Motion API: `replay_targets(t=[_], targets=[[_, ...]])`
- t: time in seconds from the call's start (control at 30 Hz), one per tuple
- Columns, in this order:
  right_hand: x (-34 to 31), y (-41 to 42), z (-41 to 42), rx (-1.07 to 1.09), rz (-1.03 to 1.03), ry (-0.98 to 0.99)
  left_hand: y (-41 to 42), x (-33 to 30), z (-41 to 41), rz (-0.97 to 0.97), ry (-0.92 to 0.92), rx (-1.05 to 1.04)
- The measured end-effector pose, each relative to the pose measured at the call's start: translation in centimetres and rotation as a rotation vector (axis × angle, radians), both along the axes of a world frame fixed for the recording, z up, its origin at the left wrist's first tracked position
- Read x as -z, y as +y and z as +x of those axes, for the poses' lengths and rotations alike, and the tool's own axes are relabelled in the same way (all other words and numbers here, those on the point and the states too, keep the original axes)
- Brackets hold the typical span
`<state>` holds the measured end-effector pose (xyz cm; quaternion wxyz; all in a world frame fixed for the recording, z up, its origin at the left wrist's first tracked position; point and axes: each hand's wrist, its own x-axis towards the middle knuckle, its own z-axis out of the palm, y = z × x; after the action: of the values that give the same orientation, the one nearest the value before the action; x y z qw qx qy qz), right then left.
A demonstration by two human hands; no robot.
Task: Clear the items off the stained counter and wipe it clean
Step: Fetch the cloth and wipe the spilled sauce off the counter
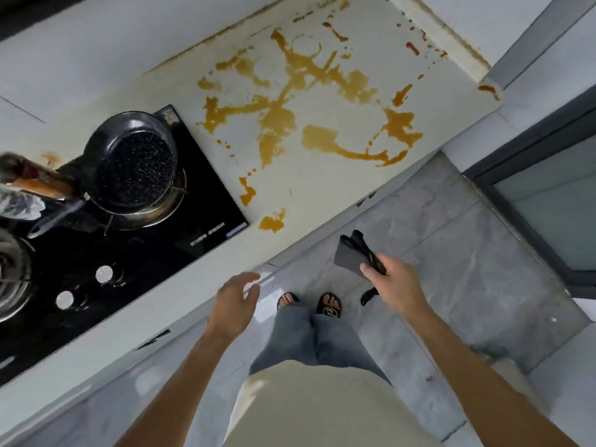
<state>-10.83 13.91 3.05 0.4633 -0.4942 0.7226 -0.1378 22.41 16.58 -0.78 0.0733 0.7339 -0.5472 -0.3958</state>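
Head cam looks down at the counter, smeared with orange stains. Right hand pinches a dark cloth off the near edge, over the floor. Left hand hangs loose near that edge, holding nothing. Pan sits on the stove, left.

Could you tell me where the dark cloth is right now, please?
In the head view, the dark cloth is gripped in the right hand, over the floor just off the stained counter.

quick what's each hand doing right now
Left hand: open, holding nothing, at the counter edge.
Right hand: gripping a dark folded cloth, off the counter.
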Motion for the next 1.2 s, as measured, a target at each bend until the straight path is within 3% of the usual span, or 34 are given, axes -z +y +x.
replay_targets(t=[0.1,0.27,0.5,0.67,0.77,0.93,1.2], targets=[[-1.9,-5.4,3.2,-0.088,-0.190,-0.025,-2.3,0.0,-0.3,-0.115,-0.047,-0.027],[-1.0,-11.0,9.7,-0.285,-0.510,0.023,-3.8,1.8,-0.7,-0.084,-0.213,0.098],[8.3,-9.7,14.3,-0.853,-0.389,0.316,-2.1,4.9,-0.7,-0.127,-0.318,0.180],[10.0,-10.2,16.6,-0.648,-0.417,0.451,-1.8,5.6,-0.8,-0.131,-0.294,0.144],[10.9,-12.1,18.7,-0.719,-0.471,0.592,-1.8,5.7,-0.8,-0.112,-0.296,0.152],[11.9,-17.4,19.5,-0.791,-0.549,0.613,-1.8,5.6,-0.6,-0.118,-0.281,0.166],[12.4,-9.9,15.8,-0.804,-0.596,0.603,-1.6,6.0,-0.8,-0.113,-0.324,0.161]])
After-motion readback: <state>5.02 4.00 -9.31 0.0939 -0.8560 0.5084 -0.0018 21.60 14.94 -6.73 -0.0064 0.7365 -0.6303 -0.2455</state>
